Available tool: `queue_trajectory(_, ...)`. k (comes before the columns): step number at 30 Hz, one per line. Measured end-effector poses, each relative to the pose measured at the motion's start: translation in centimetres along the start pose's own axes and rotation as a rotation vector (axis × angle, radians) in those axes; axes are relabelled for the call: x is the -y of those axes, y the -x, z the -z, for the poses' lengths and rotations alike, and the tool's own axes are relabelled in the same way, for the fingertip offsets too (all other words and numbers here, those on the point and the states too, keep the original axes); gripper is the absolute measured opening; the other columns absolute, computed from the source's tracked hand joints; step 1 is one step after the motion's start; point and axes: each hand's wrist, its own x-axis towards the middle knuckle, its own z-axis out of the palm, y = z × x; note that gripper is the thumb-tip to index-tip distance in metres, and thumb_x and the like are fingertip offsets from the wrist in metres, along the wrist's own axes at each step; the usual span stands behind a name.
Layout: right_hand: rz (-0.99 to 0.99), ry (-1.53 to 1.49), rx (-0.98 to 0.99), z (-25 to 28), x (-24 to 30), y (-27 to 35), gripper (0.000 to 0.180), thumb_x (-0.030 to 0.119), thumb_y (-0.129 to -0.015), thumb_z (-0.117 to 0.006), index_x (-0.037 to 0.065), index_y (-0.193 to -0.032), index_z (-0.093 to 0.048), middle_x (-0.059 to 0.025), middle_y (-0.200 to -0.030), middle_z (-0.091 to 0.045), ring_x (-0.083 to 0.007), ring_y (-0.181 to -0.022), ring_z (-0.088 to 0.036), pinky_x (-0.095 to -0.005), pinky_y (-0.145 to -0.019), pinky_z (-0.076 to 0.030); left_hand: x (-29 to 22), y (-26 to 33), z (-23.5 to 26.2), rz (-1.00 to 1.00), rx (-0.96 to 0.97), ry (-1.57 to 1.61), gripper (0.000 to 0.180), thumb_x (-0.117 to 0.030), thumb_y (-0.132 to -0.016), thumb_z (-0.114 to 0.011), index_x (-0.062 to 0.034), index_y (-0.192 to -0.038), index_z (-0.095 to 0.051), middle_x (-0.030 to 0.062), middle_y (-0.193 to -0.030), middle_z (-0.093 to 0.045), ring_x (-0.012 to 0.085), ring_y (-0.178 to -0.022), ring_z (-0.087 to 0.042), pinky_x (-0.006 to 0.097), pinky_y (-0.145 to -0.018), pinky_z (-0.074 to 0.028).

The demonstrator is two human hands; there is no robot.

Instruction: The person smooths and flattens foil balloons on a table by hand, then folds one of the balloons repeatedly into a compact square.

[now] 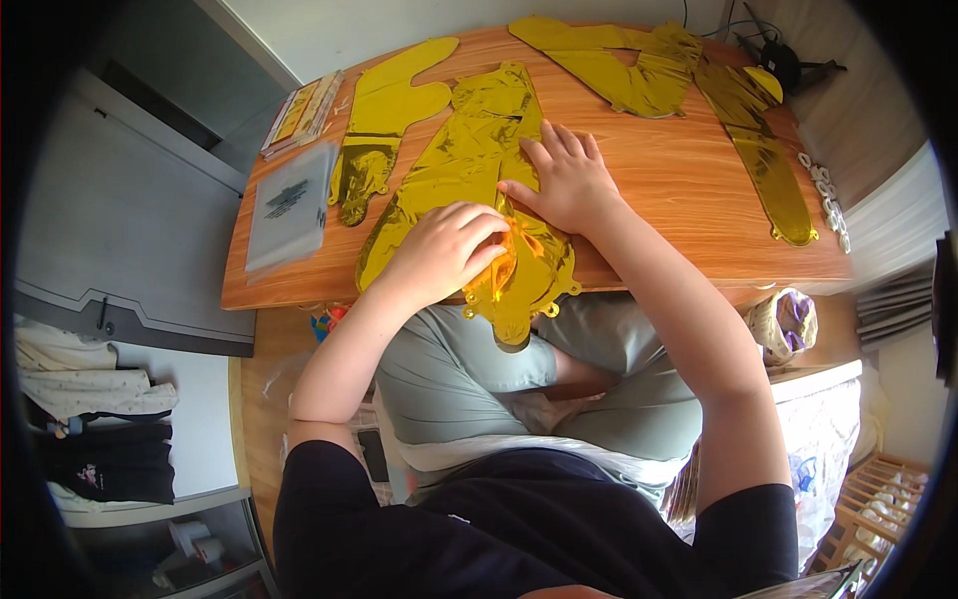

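Observation:
A flat gold foil balloon (449, 150) lies in front of me, its near end with small tabs hanging over the table edge above my lap. My left hand (439, 250) rests on its near part, fingers curled against a crumpled, orange-tinted patch of foil; the fingertips are partly hidden. Beside it, my right hand (571, 185) lies with spread fingers on the balloon's right edge and the table, its thumb pointing toward the crumpled patch.
More flat gold foil balloons lie on the wooden table (649, 200): one at the left (399, 85), others at the back (609, 60) and right (763, 170). A clear plastic sleeve (284, 225) lies at the left edge, small white rings (826, 195) at the right. A basket (783, 324) stands below.

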Motion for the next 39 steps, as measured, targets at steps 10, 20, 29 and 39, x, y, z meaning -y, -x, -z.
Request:
queue_trajectory(10,0.001,-0.005,-0.004,0.1,0.0,0.1,0.088,0.076,-0.099,-0.041,0.011,-0.157,-0.042,-0.0221,-0.166,-0.034,-0.0347,-0.156,-0.027,-0.0502,-0.128,-0.016,1.8,-0.2,1.9,-0.014,0.155,0.066,0.048,-0.037,-0.091,-0.077,-0.0123,-0.130,-0.063,0.0079,-0.132,-0.063,0.0297,-0.128,-0.057,0.044,-0.111,-0.044)
queue_trajectory(20,0.020,0.009,-0.017,0.1,0.0,0.1,0.096,0.082,-0.093,-0.045,0.011,-0.156,-0.044,-0.0225,-0.165,-0.035,-0.0358,-0.155,-0.029,-0.0518,-0.128,-0.018,2.7,-0.4,2.0,0.041,0.186,0.097,0.101,-0.047,-0.074,-0.090,-0.0160,-0.153,-0.036,0.0132,-0.148,-0.052,0.0356,-0.141,-0.045,0.050,-0.120,-0.031)
queue_trajectory(29,0.019,-0.009,-0.046,0.3,0.0,0.2,0.112,0.093,-0.079,-0.051,0.011,-0.156,-0.045,-0.0235,-0.164,-0.036,-0.0374,-0.155,-0.029,-0.0530,-0.128,-0.017,2.1,-0.5,2.4,0.104,0.241,0.056,0.114,-0.054,-0.065,-0.093,-0.0156,-0.155,-0.035,0.0161,-0.150,-0.049,0.0388,-0.144,-0.039,0.051,-0.119,-0.029)
queue_trajectory(39,-0.006,-0.005,0.015,0.3,0.1,0.3,0.112,0.091,-0.077,-0.056,0.013,-0.157,-0.045,-0.0218,-0.167,-0.032,-0.0360,-0.157,-0.026,-0.0533,-0.128,-0.016,2.4,-0.6,2.0,0.033,0.301,0.042,0.125,-0.055,-0.059,-0.095,-0.0158,-0.158,-0.029,0.0157,-0.156,-0.043,0.0376,-0.148,-0.034,0.052,-0.119,-0.028)
